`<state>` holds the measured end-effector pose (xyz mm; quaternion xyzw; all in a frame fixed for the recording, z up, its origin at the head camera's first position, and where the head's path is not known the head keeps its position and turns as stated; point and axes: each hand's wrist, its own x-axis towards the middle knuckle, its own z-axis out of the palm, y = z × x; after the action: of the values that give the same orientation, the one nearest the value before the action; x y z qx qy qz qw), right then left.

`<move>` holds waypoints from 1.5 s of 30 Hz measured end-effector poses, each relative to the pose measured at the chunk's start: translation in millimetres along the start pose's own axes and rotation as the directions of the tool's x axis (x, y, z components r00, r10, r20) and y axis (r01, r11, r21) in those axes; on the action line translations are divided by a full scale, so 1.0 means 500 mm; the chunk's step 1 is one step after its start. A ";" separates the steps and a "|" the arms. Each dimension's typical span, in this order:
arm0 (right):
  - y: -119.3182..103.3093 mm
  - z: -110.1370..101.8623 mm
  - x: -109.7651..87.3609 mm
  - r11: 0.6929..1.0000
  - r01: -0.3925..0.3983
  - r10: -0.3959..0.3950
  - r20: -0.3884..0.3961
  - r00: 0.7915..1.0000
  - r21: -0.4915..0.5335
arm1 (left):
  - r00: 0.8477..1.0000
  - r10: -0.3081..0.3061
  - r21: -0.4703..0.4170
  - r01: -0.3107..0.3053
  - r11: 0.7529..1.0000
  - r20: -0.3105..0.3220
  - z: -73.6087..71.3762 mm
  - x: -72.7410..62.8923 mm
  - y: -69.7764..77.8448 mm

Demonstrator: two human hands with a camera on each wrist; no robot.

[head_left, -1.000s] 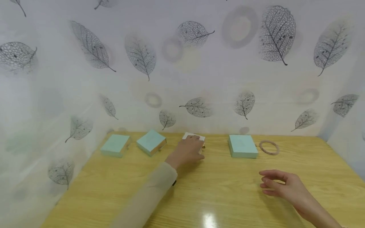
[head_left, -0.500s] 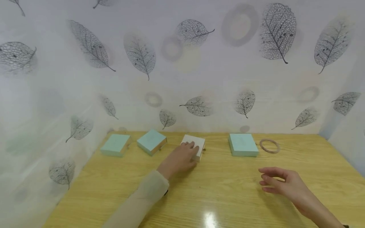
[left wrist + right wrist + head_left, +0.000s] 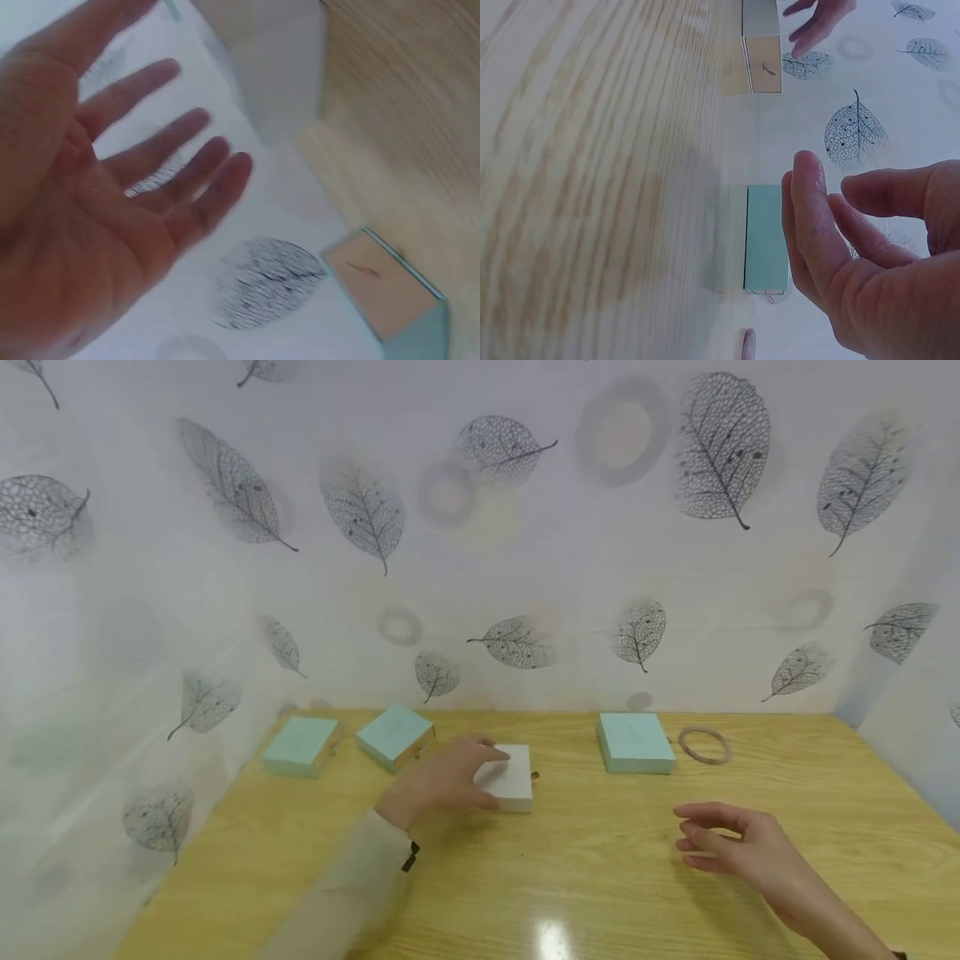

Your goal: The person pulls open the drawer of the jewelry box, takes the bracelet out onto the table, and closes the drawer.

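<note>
A white box (image 3: 513, 781) with a small brown ribbon tab lies near the middle of the table. My left hand (image 3: 447, 777) is at its left side, thumb and fingers spread apart, casting a shadow on its top. In the left wrist view the left hand (image 3: 127, 187) has its fingers loosely extended and holds nothing, with the white box (image 3: 281, 75) beyond the fingertips. My right hand (image 3: 742, 847) hovers over the right part of the table, fingers loosely bent around nothing. In the right wrist view the right hand (image 3: 855, 247) appears in front of a mint green box (image 3: 765, 240).
Two mint boxes stand at the back left, one squared (image 3: 300, 746) and one turned at an angle (image 3: 395, 737). Back right are another mint box (image 3: 636, 743) and a pinkish-brown ring (image 3: 705, 746). A leaf-printed white sheet (image 3: 555, 543) hangs behind the wooden table (image 3: 592, 877).
The white box has come nearer and turned straighter. My left hand has drawn back to the left, from on top of the box to its side. The right hand stays in place.
</note>
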<state>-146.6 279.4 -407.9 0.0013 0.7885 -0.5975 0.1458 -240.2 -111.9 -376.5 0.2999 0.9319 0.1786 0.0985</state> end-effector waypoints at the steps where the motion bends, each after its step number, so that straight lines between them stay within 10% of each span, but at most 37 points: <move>1: -0.001 0.003 0.001 1.000 0.000 0.000 -0.001 1.000 0.004 | 1.000 0.011 -0.010 -0.011 1.000 0.002 -0.003 0.000 -0.010; 13: -0.023 0.036 0.014 0.999 0.038 -0.037 0.052 0.998 -0.014 | 0.995 0.100 0.002 -0.100 0.995 0.025 -0.002 0.023 -0.065; 45: -0.036 0.109 0.036 0.994 0.106 -0.102 0.106 0.989 -0.029 | 0.996 0.084 -0.020 -0.084 0.996 0.033 0.017 -0.025 -0.025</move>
<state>-154.7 219.8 -408.6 -0.0736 0.7891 -0.5896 0.1556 -234.1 -126.3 -388.2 0.3410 0.9150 0.1861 0.1094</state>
